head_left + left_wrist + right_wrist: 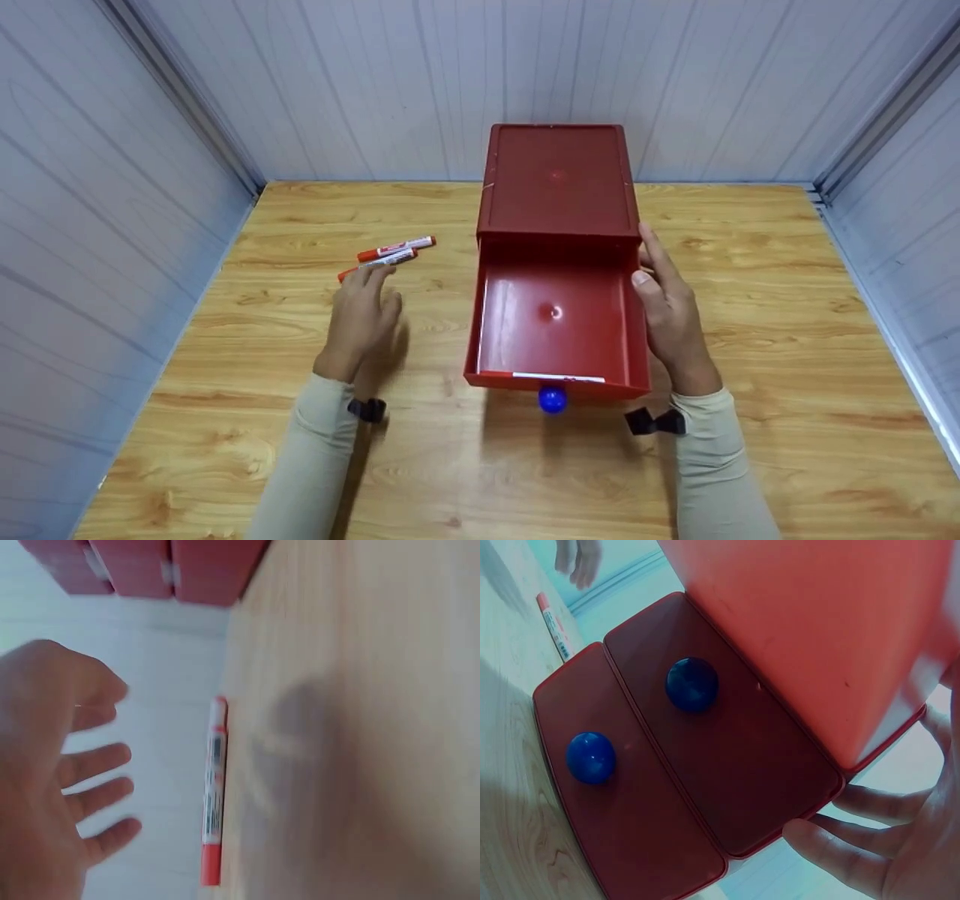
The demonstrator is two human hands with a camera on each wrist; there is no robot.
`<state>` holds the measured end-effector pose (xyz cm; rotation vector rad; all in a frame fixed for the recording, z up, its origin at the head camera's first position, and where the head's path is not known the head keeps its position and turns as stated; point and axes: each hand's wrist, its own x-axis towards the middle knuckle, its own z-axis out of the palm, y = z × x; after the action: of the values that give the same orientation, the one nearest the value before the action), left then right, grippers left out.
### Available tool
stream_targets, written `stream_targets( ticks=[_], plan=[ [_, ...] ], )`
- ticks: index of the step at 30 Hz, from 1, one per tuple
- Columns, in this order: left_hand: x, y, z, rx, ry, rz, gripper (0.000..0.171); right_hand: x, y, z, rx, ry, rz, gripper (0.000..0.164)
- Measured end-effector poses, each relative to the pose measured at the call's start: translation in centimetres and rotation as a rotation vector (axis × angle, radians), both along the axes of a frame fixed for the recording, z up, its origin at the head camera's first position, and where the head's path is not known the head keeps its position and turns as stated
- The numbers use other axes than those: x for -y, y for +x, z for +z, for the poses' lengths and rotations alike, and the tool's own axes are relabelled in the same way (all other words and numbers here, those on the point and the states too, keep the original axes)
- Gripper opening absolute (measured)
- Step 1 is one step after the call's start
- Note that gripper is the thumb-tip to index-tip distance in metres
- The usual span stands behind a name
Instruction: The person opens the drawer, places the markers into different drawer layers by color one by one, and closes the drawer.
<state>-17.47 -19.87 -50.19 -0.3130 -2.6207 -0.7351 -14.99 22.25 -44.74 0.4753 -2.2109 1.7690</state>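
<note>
A red drawer cabinet [559,180] stands on the table with its top drawer [525,322] pulled out. Along the drawer's front wall lies a marker [559,376] with a red cap. My right hand [675,315] touches the cabinet's right side with extended fingers, the thumb by the drawer's edge. To the left, two red-and-white markers [397,247] lie close together on the table. Just over the nearer marker [397,257] is my left hand [360,319], holding nothing, its fingers loosely bent. In the left wrist view, a gap separates that hand from the marker [214,787].
A blue knob [553,400] sticks out from the pulled-out drawer's front. Below it, two closed drawers [735,757] carry blue knobs [692,685]. Pale panel walls [360,90] enclose the wooden table [435,465] at the back and both sides.
</note>
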Motion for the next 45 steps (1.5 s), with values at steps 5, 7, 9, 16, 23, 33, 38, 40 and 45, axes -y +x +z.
stream_targets(
  ticks=[5,7,9,16,23,33,38,40,45],
  plan=[
    [1.3,-3.2,-0.1,0.222,-0.091,0.082,0.055,-0.3,0.0,-0.1,0.014,0.004,-0.014,0.057],
    [1.5,-4.1,-0.1,0.305,-0.123,0.095,0.058,-0.3,0.0,-0.2,0.011,0.008,-0.016,0.057],
    [1.6,-4.7,-0.2,0.358,-0.143,0.101,0.059,-0.3,0.0,-0.4,0.004,0.01,-0.017,0.057],
    [1.8,-5.5,-0.6,0.426,-0.141,0.108,0.057,-0.3,-0.3,-0.5,-0.028,0.007,-0.015,0.057],
    [2.3,-5.5,-1.5,0.406,-0.135,0.088,0.048,-0.3,-0.3,-0.6,-0.03,0.003,-0.016,0.057],
    [2.8,-6.0,-2.1,0.431,-0.113,0.112,0.045,-0.2,-0.3,-0.7,-0.029,0.008,-0.021,0.057],
    [3.0,-6.6,-2.1,0.458,-0.128,0.119,0.054,-0.3,-0.3,-0.6,-0.02,-0.01,0.004,0.057],
    [3.1,-6.8,-2.1,0.468,-0.141,0.124,0.053,-0.3,-0.2,-0.6,-0.014,-0.019,0.014,0.058],
    [2.9,-7.0,-2.2,0.449,-0.151,0.125,0.047,-0.3,-0.2,-0.6,-0.027,-0.018,0.011,0.058]
  ],
)
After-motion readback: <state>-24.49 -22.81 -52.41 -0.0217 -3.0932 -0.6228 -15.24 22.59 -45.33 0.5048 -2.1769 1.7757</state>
